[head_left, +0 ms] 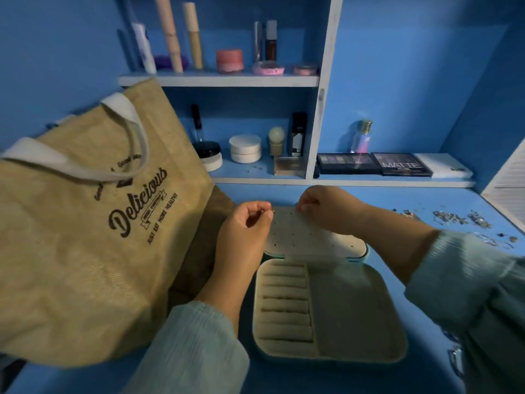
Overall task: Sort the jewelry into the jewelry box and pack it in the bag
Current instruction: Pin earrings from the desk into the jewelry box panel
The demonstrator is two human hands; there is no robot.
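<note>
An open jewelry box (pixel 355 314) lies on the blue table, cream lined, with ring rolls on its left side. Its perforated earring panel (pixel 301 231) stands up at the back. My left hand (pixel 244 231) pinches a small earring (pixel 268 212) at the panel's top left corner. My right hand (pixel 326 209) pinches the panel's top right edge. A tan jute bag (pixel 85 237) printed "Delicious" stands to the left. Loose jewelry (pixel 460 220) lies scattered at the right of the table.
Blue shelves behind hold cosmetics: jars (pixel 245 148), tubes, a perfume bottle (pixel 362 136) and eyeshadow palettes (pixel 375 163). A few tiny earrings lie on the lower shelf (pixel 254 168). More metal pieces lie at the right table edge (pixel 454 359).
</note>
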